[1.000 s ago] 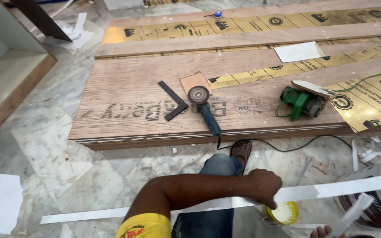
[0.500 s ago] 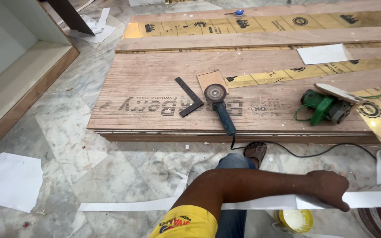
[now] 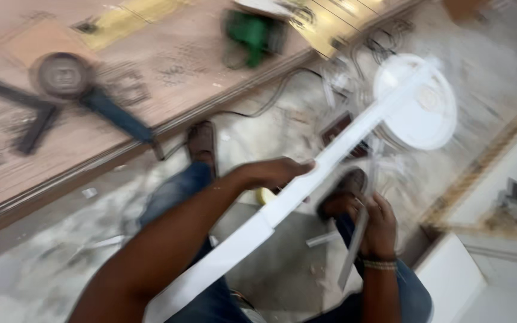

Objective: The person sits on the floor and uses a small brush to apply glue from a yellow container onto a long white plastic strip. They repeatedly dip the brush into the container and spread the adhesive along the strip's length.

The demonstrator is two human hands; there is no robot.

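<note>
1. Presently the left hand [image 3: 270, 173] is clenched around a long white strip [image 3: 306, 185], gripping it near the middle; the strip runs diagonally from the lower left up toward the upper right.
2. Upper end of the strip lies across a round white bucket lid [image 3: 417, 110] (contact or just above: cannot tell, frame is blurred).
3. Right hand [image 3: 375, 224] grasps a narrow grey strip [image 3: 353, 245], held nearly upright, just right of the white strip.
4. Both hands sit above the person's knees in blue jeans [image 3: 178, 188]; brown sandals visible on the marble floor [image 3: 43, 263].
5. On the plywood sheet [image 3: 151, 78]: an angle grinder [image 3: 85, 90], a black try square [image 3: 28, 116], a green power tool [image 3: 249, 36].
</note>
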